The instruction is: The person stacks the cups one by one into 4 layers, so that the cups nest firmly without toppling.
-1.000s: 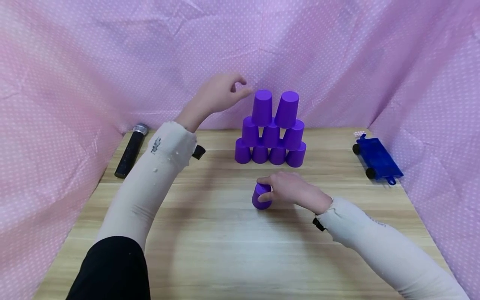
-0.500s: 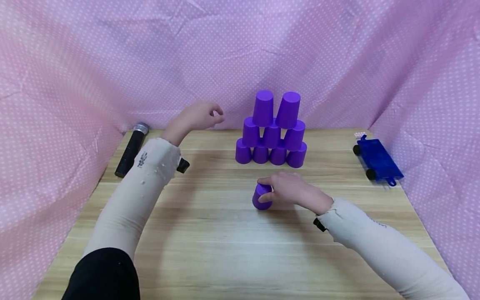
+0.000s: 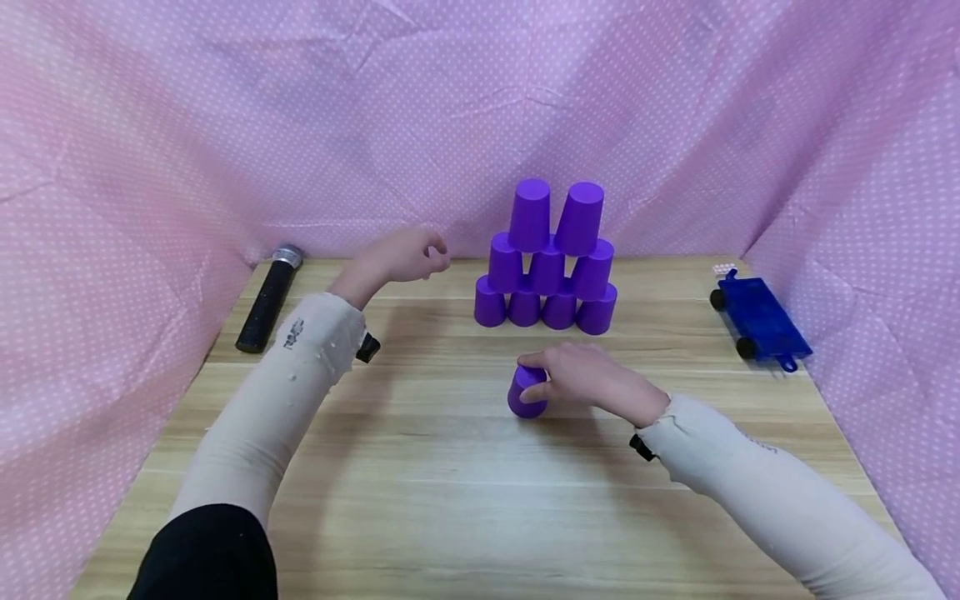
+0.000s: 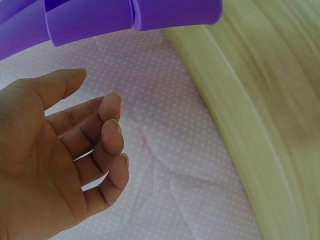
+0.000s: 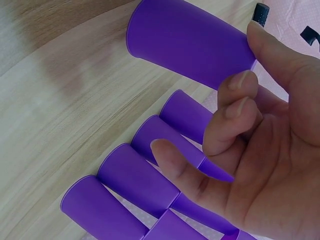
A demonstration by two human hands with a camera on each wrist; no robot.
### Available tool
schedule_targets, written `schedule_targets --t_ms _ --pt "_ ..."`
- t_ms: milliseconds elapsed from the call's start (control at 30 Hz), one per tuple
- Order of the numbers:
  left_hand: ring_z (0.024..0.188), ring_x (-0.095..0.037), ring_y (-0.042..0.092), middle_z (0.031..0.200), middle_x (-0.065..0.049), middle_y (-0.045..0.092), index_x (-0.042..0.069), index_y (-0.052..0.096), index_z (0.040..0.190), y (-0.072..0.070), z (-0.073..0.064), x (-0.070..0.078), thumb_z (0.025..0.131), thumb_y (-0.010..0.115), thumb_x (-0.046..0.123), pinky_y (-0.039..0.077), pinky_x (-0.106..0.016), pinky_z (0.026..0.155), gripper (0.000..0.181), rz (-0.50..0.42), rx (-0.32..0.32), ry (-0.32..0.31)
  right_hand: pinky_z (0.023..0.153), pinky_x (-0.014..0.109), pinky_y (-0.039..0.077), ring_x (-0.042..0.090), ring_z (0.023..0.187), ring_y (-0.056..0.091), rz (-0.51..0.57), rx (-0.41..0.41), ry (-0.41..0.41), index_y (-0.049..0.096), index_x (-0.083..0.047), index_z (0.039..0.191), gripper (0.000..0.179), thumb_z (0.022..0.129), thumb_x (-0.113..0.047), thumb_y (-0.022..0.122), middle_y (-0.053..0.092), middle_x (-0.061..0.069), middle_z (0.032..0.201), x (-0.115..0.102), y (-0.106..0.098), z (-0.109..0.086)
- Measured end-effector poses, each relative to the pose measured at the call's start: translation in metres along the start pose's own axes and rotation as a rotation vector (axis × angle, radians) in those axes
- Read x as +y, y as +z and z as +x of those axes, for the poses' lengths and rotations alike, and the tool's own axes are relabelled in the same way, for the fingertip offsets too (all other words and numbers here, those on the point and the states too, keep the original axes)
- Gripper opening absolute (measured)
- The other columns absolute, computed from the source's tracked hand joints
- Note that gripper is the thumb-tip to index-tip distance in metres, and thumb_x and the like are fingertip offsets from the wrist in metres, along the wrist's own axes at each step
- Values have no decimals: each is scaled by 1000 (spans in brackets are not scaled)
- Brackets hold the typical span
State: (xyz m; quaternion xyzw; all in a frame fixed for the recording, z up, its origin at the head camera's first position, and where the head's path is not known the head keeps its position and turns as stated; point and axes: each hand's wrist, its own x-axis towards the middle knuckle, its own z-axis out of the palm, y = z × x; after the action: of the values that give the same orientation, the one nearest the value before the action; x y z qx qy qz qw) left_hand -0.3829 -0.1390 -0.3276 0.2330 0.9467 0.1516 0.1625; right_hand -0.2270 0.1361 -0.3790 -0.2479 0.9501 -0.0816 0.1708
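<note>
My right hand (image 3: 585, 377) holds a purple cup (image 3: 523, 406) near its narrow top end, thumb on one side and fingers on the other. The cup stands upside down on the wooden table, in front of a pyramid of upside-down purple cups (image 3: 547, 268). Two cups form that pyramid's top row, three the middle, several the bottom. In the right wrist view the held cup (image 5: 187, 42) meets the thumb and fingertips, while the other fingers hang loosely bent. To the left of the pyramid hovers my left hand (image 3: 401, 257), its fingers loosely curled around nothing.
A black microphone (image 3: 268, 302) with a silver head lies at the table's back left. On the right edge rests a blue toy cart (image 3: 763, 320) with black wheels. Pink dotted cloth (image 3: 420, 100) hangs behind and along both sides of the table (image 3: 450, 517).
My left hand has drawn away from beside the pyramid's top row, moving left and down. The right hand keeps its hold on the cup, and the stacked cups stay in place.
</note>
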Motion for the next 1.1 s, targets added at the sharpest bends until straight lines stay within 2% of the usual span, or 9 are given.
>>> schedule_targets --t_ms 167,400,600,800,933,1100 --pt "95 -26 71 102 -14 74 3 57 136 6 1 -1 100 56 33 48 -49 101 47 18 -2 4 74 44 52 27 106 68 4 -9 5 61 -22 140 64 86 -55 71 72 6 123 1 0 0" --pt "99 -28 70 111 -17 73 4 54 140 10 0 -1 102 53 35 48 -52 101 50 -6 -34 -23 69 44 51 26 102 69 -1 8 -1 62 -21 139 63 86 -55 72 72 5 120 2 0 2" --pt "97 -26 71 103 -13 75 6 55 140 15 2 -2 101 55 37 47 -51 102 50 28 -28 -19 70 45 52 26 102 69 4 2 -2 62 -21 139 64 85 -55 72 72 5 120 2 1 2" --pt "97 -26 71 102 -14 75 7 56 140 19 5 -2 100 57 36 47 -51 102 50 12 -44 -17 72 46 53 27 104 69 -2 1 2 62 -22 139 64 85 -55 72 72 6 121 -2 1 0" --pt "101 -28 69 103 -12 75 7 55 140 22 11 -1 97 61 37 49 -49 98 53 11 -45 13 72 47 52 28 105 68 -9 1 17 61 -22 139 64 85 -56 72 72 6 121 -3 0 0" --pt "98 -28 67 118 -14 70 5 51 143 31 20 -2 91 70 33 53 -44 88 63 -75 -45 72 72 46 52 28 106 68 -6 -7 29 61 -23 139 64 86 -55 72 72 6 121 -4 -2 -1"
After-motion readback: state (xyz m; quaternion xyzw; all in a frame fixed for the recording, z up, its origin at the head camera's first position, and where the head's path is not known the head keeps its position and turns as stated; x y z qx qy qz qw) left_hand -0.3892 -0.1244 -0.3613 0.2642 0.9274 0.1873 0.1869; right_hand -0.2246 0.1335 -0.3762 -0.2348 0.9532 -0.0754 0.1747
